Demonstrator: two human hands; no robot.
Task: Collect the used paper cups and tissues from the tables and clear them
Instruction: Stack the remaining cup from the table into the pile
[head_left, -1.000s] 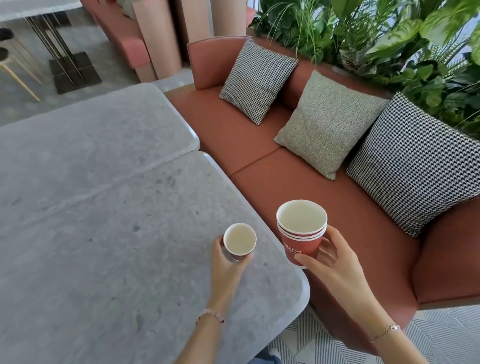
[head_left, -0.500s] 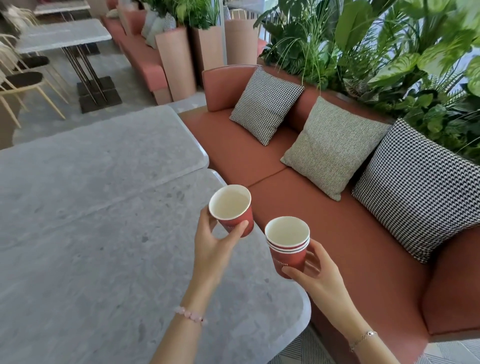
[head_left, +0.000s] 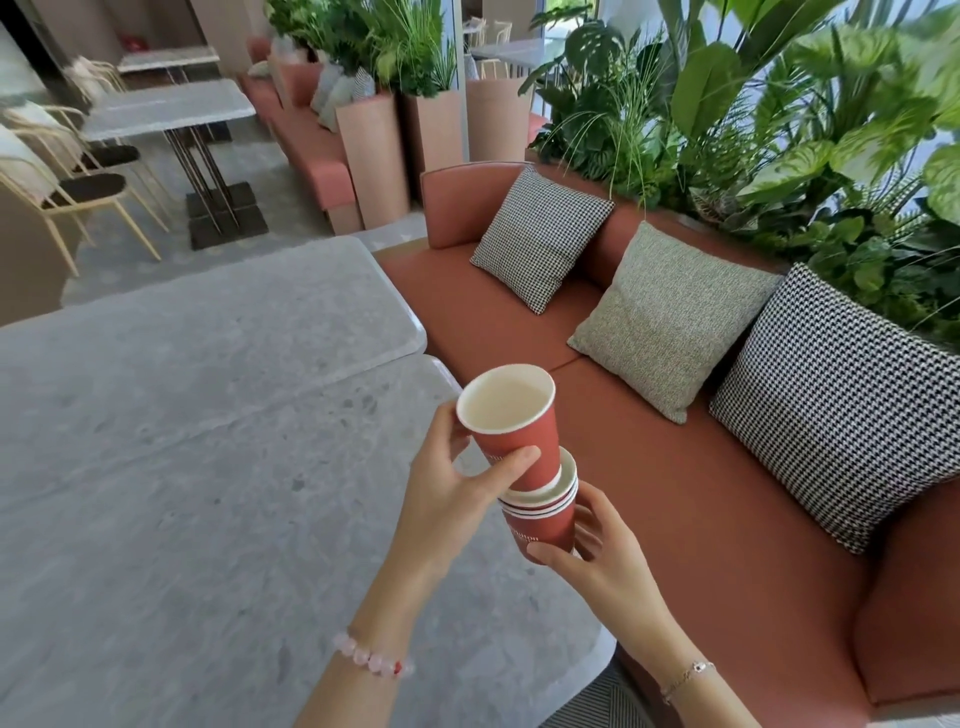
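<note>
Your grey stone worktop (head_left: 182, 493) spreads out to the left of both hands and runs under your left forearm. A second slab of the same stone (head_left: 218, 317) butts against it beyond your left hand. The terracotta sofa (head_left: 675, 499) lies to the right of your hands and beyond them. Behind its back, far beyond your right hand, stands a bank of leafy green plants (head_left: 779, 130).

Three cushions lean on the sofa back. A large houndstooth cushion (head_left: 841, 405) is well to the right of your right hand, a speckled beige cushion (head_left: 670, 317) is beyond that hand, and a smaller houndstooth cushion (head_left: 540, 236) is straight beyond both hands.

You hold both hands up close together near the worktop's right edge. Your left hand (head_left: 447, 499) pinches a single red paper cup (head_left: 511, 431) by its side wall, thumb on the near side and fingers behind. The cup is tilted, its top leaning left and its cream inside showing. Your right hand (head_left: 597, 551) curls round a stack of red paper cups (head_left: 545, 525) from the right, thumb across the lower front. The single cup's base sits in the mouth of the stack's top cup, only part way in.

A pink bead bracelet (head_left: 371, 657) circles your left wrist and a thin chain bracelet (head_left: 685, 675) your right.
</note>
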